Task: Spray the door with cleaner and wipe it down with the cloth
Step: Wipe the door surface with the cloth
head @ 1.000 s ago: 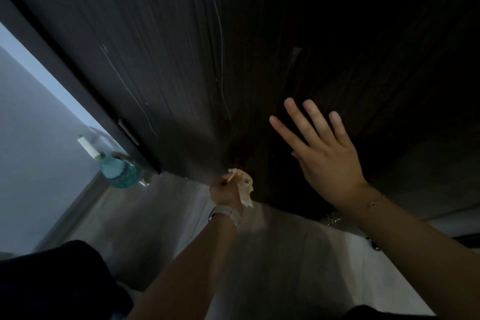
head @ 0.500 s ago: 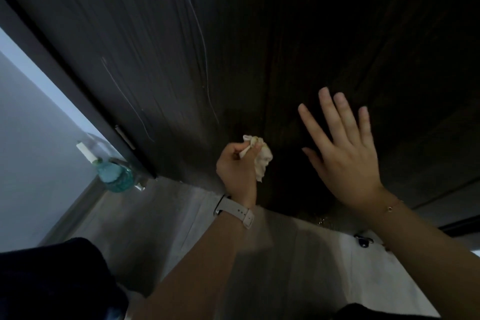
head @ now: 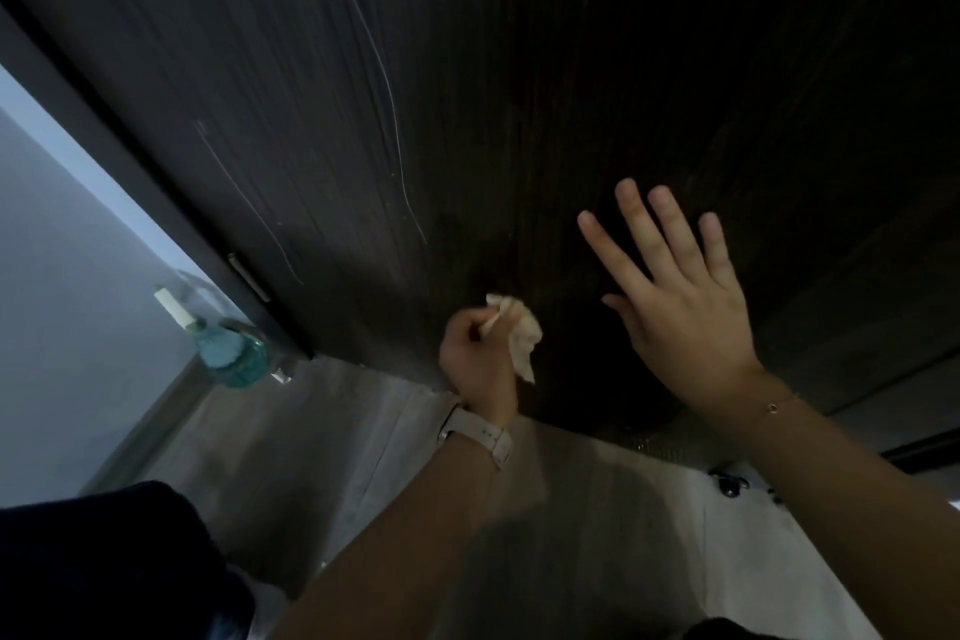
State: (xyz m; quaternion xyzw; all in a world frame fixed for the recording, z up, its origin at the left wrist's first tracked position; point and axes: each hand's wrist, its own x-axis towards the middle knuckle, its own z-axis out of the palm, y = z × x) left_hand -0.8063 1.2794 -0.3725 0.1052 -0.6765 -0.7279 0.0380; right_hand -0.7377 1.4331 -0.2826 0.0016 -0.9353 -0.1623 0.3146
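Dim room, pale grey wall [head: 62, 276] at left, grey wood-grain floor [head: 322, 457] below

— What are your hands doing?

— Your left hand [head: 480, 359] is curled around a crumpled pale cloth [head: 517, 337], holding it low against the dark wood-grain door [head: 467, 94]. A white watch [head: 480, 434] sits on that wrist. Your right hand [head: 685, 307] is spread, fingers straight, flat toward the door beside the cloth.

— And off to your left?

— A spray bottle [head: 228, 353] of blue-green liquid stands on the floor [head: 322, 431] by the door's edge, near the pale wall [head: 62, 301].
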